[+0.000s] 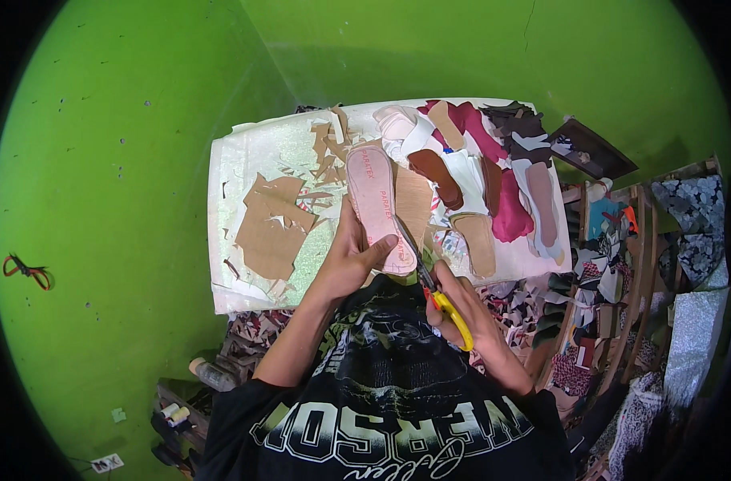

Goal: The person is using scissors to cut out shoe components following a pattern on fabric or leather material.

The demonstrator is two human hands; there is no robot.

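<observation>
pale pink sole-shaped piece (pixel 376 200), yellow-handled scissors (pixel 441 301) at its right edge

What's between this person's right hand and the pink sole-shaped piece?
Scissors, as the head view shows: the right hand holds their yellow handle, and the blades point up alongside the right edge of the pink sole-shaped piece.
</observation>
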